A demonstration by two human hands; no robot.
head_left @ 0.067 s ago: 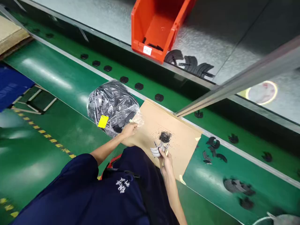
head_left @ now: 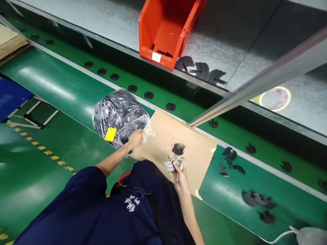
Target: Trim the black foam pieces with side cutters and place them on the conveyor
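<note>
My left hand rests on the mouth of a clear plastic bag full of dark curved parts; its fingers curl into the plastic, and what they hold is hidden. A yellow tag sticks to the bag. My right hand grips a small stack of grey curved parts and a thin pale tool over a brown cardboard sheet. A heap of black crumbs lies on the cardboard just beyond that hand.
An orange bin sits on the metal shelf above, with dark curved parts beside it. Round black discs line the green belt's far edge. More dark parts lie on the belt at right. A metal bar crosses overhead.
My left hand has slid a little to the left, further onto the bag's mouth. The right hand holds its place.
</note>
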